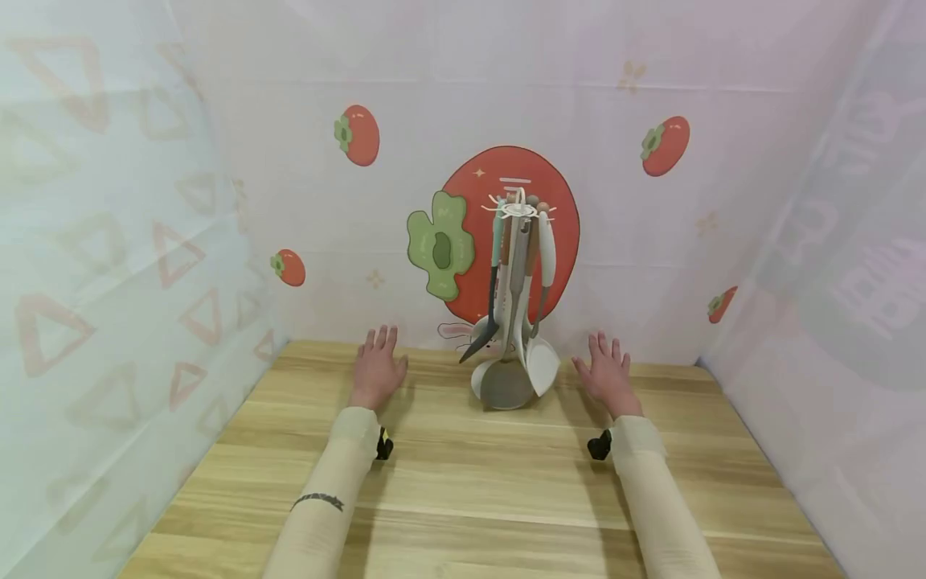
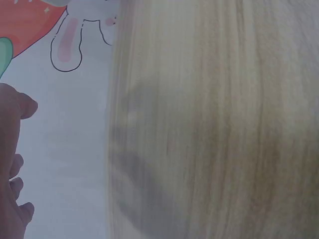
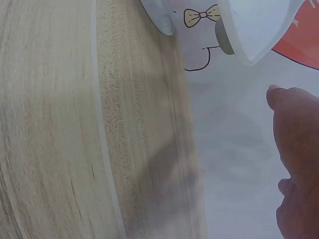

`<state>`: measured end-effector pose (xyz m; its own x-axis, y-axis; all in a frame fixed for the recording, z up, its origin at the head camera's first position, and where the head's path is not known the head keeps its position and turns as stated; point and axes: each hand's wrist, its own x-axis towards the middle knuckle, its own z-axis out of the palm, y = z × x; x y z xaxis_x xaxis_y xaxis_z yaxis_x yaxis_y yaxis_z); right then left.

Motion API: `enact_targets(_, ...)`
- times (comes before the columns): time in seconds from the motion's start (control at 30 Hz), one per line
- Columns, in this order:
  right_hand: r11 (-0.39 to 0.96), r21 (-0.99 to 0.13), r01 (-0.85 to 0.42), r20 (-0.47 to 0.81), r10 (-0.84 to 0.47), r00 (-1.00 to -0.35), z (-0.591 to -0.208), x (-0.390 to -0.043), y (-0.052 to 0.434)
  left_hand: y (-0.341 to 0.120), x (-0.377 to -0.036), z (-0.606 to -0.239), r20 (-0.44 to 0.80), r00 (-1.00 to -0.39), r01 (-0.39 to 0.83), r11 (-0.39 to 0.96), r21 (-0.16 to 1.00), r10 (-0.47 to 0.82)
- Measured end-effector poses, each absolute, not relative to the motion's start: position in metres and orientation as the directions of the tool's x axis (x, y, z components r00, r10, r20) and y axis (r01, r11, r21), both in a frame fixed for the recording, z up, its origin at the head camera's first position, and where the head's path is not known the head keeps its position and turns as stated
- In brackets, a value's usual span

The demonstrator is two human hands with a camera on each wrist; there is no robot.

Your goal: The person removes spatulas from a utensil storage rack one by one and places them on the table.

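Observation:
A white utensil rack point(image 1: 518, 211) stands at the back middle of the wooden table point(image 1: 470, 482), with several kitchen tools hanging from it: a grey slotted turner point(image 1: 506, 383), a white spoon point(image 1: 542, 366) and a dark spatula point(image 1: 479, 344). My left hand point(image 1: 377, 368) lies flat on the table left of the rack, fingers straight, holding nothing. To the right of the rack my right hand point(image 1: 608, 374) rests flat with spread fingers, also empty. The left wrist view catches the left hand point(image 2: 12, 169) at its edge; the right wrist view shows the right hand point(image 3: 296, 159) below a white utensil tip point(image 3: 254, 30).
Printed cloth walls point(image 1: 506, 121) with persimmon pictures close in the table at the back and both sides. Cream sleeves point(image 1: 340, 482) cover both forearms, each with a small black wrist camera point(image 1: 384, 444).

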<state>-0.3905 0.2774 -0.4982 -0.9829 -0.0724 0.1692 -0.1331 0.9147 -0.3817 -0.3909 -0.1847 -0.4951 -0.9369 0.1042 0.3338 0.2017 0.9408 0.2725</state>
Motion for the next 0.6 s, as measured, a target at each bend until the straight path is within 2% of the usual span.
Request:
enact_targets(0.17,0.914,-0.387,-0.125,0.157,-0.068,-0.985,-0.492,-0.391,0.278,-0.178,-0.391,-0.495,0.253,-0.952,0.239,0.937,0.256,0.173)
enact_targets(0.33,0.907,-0.405,-0.114,0.130,-0.067,-0.989,-0.481,-0.387,0.276,-0.171,-0.389,-0.506,0.164,-0.960,0.271,0.896,0.351,0.226)
enact_targets(0.43,0.894,-0.417,-0.166,0.167,-0.104,-0.980,-0.473,-0.384,0.272,-0.165,-0.385,-0.510,0.129,-0.960,0.280,0.880,0.383,0.249)
enact_targets(0.6,0.831,-0.470,-0.297,0.285,-0.175,-0.942,-0.451,-0.379,0.260,-0.148,-0.380,-0.510,0.107,-0.951,0.310,0.878,0.364,0.291)
